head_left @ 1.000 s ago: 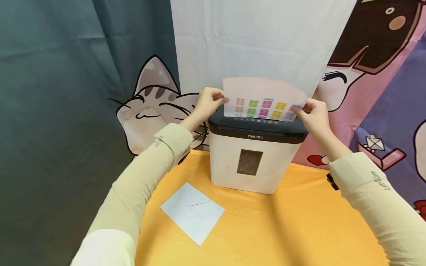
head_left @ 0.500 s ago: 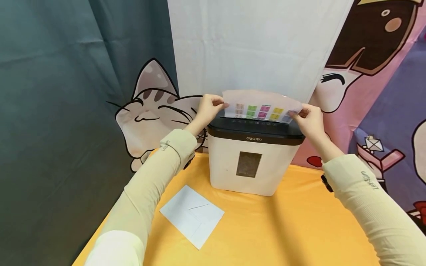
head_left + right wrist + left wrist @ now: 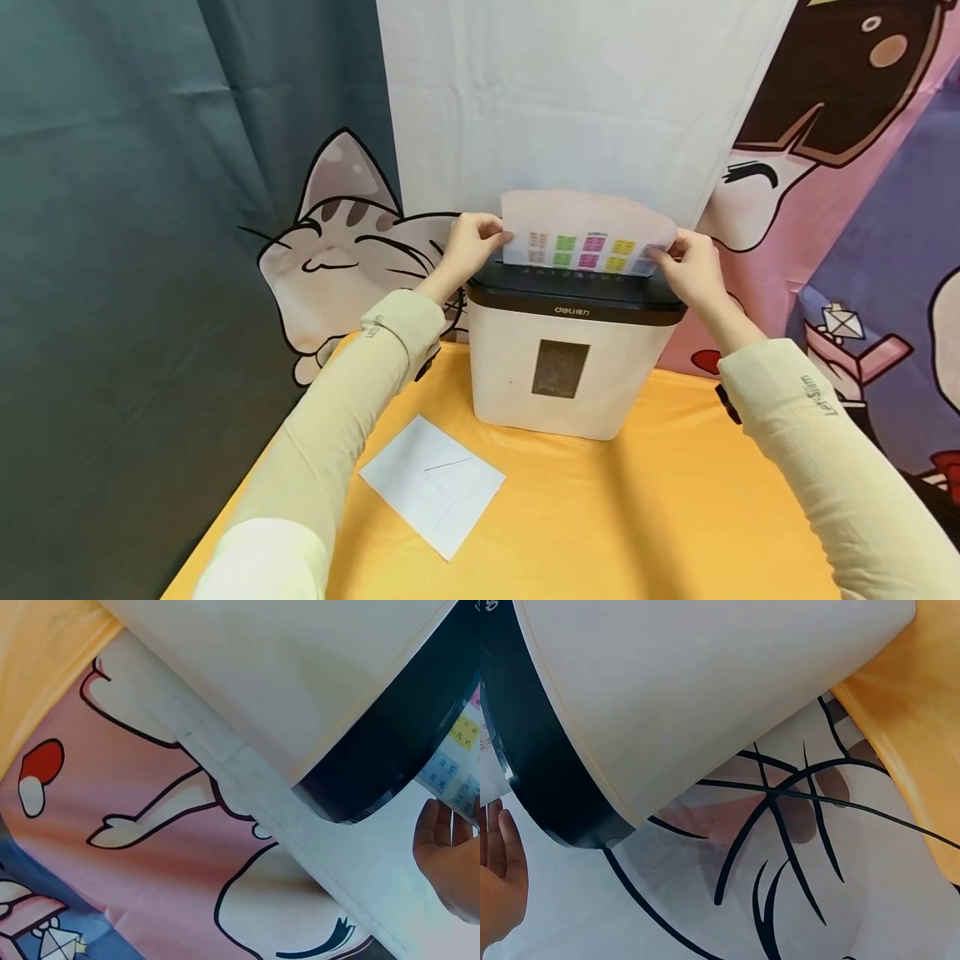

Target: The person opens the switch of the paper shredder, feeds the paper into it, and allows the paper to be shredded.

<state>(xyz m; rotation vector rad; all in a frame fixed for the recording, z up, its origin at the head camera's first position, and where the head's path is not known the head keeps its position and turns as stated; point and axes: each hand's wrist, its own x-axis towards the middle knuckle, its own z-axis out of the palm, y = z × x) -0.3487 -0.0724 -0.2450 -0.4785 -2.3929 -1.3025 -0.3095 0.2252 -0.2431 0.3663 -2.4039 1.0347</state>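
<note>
A sheet of paper (image 3: 588,218) printed with rows of coloured blocks stands upright over the black top of a white paper shredder (image 3: 502,367). Its lower edge lies right at the shredder's slot. My left hand (image 3: 472,243) pinches the sheet's left edge between thumb and fingers. At the right edge, my right hand (image 3: 693,265) pinches it the same way. The right wrist view shows the right hand (image 3: 450,855) at the sheet's corner, beside the black lid. Only part of the left hand (image 3: 501,877) shows in the left wrist view.
A folded white paper (image 3: 435,492) lies on the yellow tablecloth (image 3: 555,517), in front and left of the shredder. Behind it hangs a printed cloth backdrop (image 3: 570,92) with cartoon figures, close to the shredder's back.
The sheet came down towards the slot between one second and half a second ago, and now stands slightly higher again. Both hands still pinch its edges; the right hand has shifted slightly left.
</note>
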